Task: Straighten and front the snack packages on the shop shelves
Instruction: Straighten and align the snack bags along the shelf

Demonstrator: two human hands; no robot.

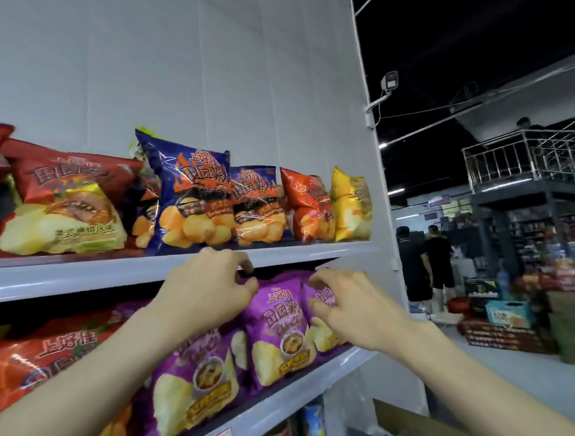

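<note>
Snack bags, purple, three in a row on the middle shelf (287, 396): near purple bag (196, 381), middle purple bag (278, 326), end purple bag (323, 338). All stood upright and faced out, overlapping slightly, printed with pale crisps and a bowl.

Left hand (209, 287): fingers curled at the top corner of the middle purple bag, just under the upper shelf (105, 273); a pinch could not be told.

Right hand (351, 307): thumb and fingers pinched the top of the end purple bag.

Upper shelf held a red bag (66, 202), two blue bags (192, 197), an orange bag (310, 206) and a yellow bag (351, 205); the red one leaned.

The end purple bag stood near the shelf's right end, with an open aisle beyond and stacked cartons (507, 315) well apart.
</note>
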